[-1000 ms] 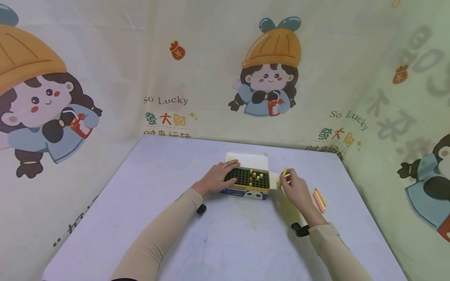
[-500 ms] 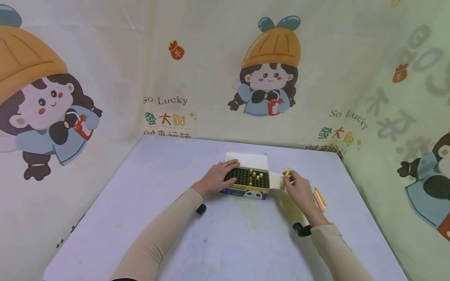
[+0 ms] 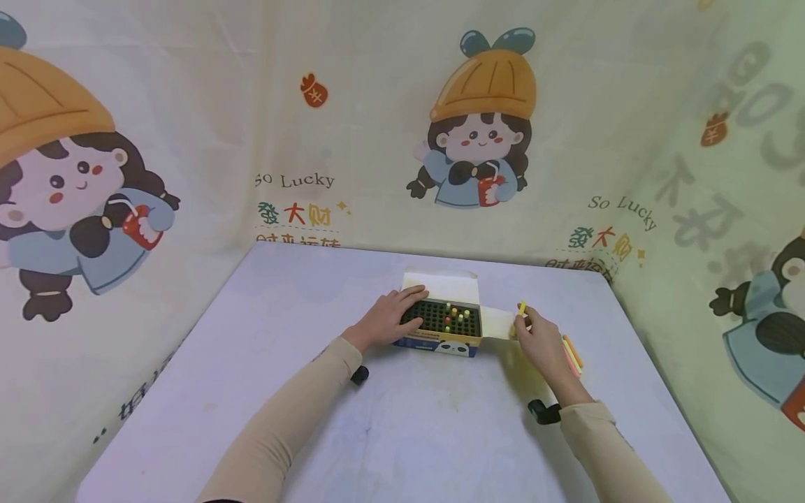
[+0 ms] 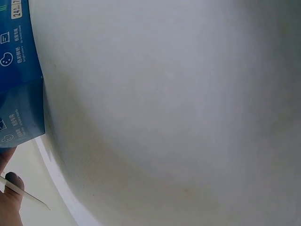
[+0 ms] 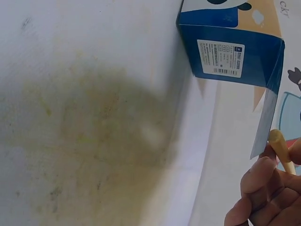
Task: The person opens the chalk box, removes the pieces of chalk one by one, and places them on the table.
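In the head view, a blue and yellow chalk box [image 3: 440,344] with a panda print sits on the table, its lid [image 3: 440,281] folded back. Its black holed tray [image 3: 432,312] holds several short-looking coloured chalks at the right part. My left hand [image 3: 388,318] rests on the box's left end, fingers extended towards the lid and thumb over the tray's front. My right hand [image 3: 541,342] pinches a yellow chalk [image 3: 521,308] beside the box's open side flap [image 3: 497,323]. In the right wrist view that chalk [image 5: 279,143] sits between thumb and fingers, near the flap's edge.
A few loose chalks [image 3: 573,353], orange and pink among them, lie on the table [image 3: 402,433] right of my right hand, which partly covers them. Black wrist devices [image 3: 544,412] sit under both wrists. A printed cloth [image 3: 377,140] hangs around the back and sides.
My right hand has moved a little to the right with the yellow chalk, away from the box, and now covers more of the loose chalks. The left hand and the box have stayed put.
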`<action>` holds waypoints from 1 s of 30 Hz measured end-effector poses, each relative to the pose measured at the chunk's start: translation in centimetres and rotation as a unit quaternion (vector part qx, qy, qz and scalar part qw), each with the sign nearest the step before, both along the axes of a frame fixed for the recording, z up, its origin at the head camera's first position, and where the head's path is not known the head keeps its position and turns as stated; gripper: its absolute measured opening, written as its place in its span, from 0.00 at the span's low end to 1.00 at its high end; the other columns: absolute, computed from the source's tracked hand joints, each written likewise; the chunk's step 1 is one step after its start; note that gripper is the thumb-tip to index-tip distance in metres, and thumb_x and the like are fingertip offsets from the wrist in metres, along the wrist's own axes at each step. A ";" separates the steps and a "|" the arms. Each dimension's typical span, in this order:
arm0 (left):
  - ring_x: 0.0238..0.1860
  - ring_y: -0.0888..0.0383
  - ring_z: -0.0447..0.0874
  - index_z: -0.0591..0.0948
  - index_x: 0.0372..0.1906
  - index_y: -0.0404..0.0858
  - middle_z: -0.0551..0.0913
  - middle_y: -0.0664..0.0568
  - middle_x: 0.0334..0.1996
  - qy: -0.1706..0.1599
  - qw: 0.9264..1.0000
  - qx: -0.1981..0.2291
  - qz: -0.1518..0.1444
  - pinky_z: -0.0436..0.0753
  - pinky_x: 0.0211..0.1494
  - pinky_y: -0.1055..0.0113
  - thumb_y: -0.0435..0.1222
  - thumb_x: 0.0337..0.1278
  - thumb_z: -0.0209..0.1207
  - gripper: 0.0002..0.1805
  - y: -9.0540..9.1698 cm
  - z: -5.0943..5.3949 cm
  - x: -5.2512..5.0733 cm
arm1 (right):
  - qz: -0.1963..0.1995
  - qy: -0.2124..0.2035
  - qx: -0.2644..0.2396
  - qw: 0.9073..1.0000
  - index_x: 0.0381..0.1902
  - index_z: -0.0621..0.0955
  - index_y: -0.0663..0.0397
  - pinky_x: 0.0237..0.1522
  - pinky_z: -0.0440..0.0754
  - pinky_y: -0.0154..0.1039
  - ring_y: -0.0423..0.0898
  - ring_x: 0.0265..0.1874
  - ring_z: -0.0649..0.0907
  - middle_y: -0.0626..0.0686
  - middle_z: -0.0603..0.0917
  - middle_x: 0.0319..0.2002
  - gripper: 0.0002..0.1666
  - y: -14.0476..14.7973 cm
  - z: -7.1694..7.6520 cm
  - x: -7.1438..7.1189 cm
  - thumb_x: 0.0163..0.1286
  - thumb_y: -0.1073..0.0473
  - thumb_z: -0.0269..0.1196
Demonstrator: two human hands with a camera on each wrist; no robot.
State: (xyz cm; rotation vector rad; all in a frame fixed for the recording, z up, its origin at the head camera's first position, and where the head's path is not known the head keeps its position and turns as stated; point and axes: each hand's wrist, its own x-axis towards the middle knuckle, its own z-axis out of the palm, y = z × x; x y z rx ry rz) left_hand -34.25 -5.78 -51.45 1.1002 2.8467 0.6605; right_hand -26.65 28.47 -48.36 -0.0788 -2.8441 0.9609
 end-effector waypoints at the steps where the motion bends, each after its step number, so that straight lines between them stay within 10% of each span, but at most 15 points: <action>1: 0.77 0.39 0.62 0.55 0.84 0.53 0.53 0.56 0.84 0.001 1.000 0.002 -0.001 0.61 0.77 0.35 0.57 0.80 0.46 0.36 0.0 -0.1 0.0 | 0.001 -0.003 0.002 1.000 0.74 0.71 0.65 0.28 0.75 0.39 0.51 0.30 0.80 0.67 0.86 0.49 0.31 0.1 0.0 0.0 0.83 0.52 0.43; 12: 0.77 0.40 0.62 0.56 0.84 0.53 0.53 0.56 0.84 -0.001 1.000 0.013 -0.002 0.62 0.75 0.34 0.57 0.80 0.46 0.36 0.1 0.0 0.0 | 0.007 -0.035 -0.019 0.999 0.74 0.68 0.67 0.24 0.75 0.38 0.45 0.24 0.80 0.66 0.86 0.46 0.30 1.6 -0.5 0.4 0.85 0.54 0.42; 30: 0.78 0.40 0.62 0.57 0.84 0.52 0.53 0.56 0.84 -0.005 1.000 0.018 0.009 0.62 0.75 0.34 0.55 0.80 0.48 0.35 0.1 -0.2 0.2 | 0.004 -0.071 0.052 0.996 0.62 0.77 0.70 0.42 0.83 0.54 0.63 0.44 0.86 0.69 0.86 0.49 0.26 2.6 -1.9 0.6 0.78 0.55 0.54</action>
